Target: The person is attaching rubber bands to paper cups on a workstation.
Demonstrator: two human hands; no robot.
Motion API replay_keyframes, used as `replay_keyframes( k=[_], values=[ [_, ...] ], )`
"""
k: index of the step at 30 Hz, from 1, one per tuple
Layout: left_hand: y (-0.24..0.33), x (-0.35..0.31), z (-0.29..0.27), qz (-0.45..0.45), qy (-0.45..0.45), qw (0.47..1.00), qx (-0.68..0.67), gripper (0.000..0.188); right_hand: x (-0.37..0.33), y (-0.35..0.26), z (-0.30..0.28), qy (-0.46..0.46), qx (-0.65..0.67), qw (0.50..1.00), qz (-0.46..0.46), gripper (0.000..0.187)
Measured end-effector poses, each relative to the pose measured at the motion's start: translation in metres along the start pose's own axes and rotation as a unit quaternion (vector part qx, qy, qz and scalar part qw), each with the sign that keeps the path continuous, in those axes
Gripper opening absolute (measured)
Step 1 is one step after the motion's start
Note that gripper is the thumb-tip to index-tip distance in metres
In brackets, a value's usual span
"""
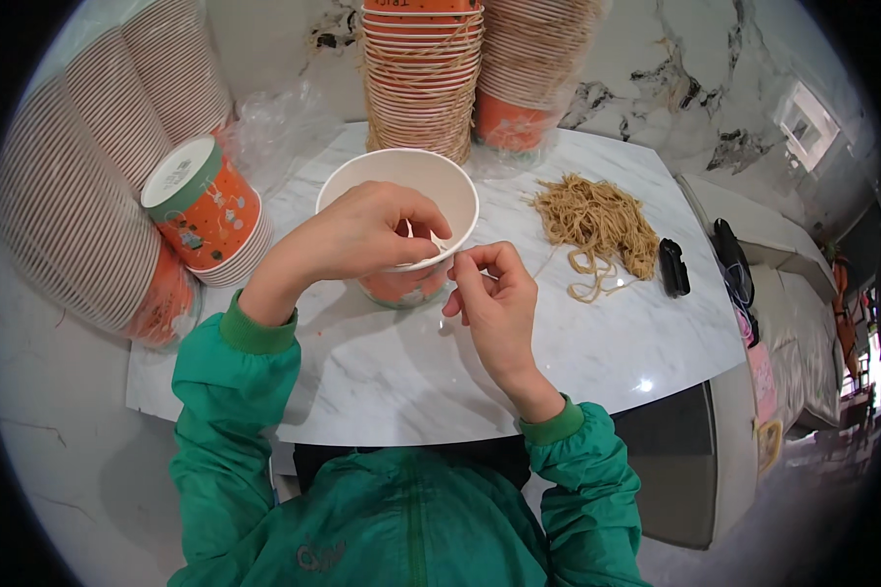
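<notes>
An orange-printed paper bucket (401, 286) with a white inside stands upright before me on the marble-patterned table. My left hand (377, 230) reaches over its rim from the left. The fingers are bent into a pinch just inside the wall; what lies between them is too small to make out. Outside the same stretch of rim, my right hand (494, 298) has thumb and forefinger pressed together close to the wall, and what they grip is not clear. To the right of that hand lies a tangled heap of tan string (602, 225).
Behind the bucket rises a tall stack of paper buckets (423, 83) with strings draped over it. Bagged bucket stacks (78, 196) lean at left beside a short upside-down stack (210, 220). A small black stapler-like object (673, 267) lies near the table's right edge.
</notes>
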State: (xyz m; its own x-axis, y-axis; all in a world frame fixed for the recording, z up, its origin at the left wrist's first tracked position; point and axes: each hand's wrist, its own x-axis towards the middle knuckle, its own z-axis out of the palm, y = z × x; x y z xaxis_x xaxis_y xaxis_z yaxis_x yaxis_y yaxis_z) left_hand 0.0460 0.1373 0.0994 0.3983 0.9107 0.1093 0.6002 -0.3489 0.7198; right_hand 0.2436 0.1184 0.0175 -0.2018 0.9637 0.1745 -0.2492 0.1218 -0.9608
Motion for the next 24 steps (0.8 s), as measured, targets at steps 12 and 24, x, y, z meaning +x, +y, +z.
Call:
replay_keyframes(
  k=[12,24],
  values=[
    [0.005,-0.006,0.006,-0.001,0.044,0.998,0.041,0.013,0.005,-0.001,-0.008,-0.043,0.012,0.998,0.036,0.020],
    [0.020,-0.116,0.101,-0.080,0.404,0.911,-0.022,0.008,-0.034,-0.008,0.012,-0.222,0.027,0.964,0.143,0.027]
  ],
)
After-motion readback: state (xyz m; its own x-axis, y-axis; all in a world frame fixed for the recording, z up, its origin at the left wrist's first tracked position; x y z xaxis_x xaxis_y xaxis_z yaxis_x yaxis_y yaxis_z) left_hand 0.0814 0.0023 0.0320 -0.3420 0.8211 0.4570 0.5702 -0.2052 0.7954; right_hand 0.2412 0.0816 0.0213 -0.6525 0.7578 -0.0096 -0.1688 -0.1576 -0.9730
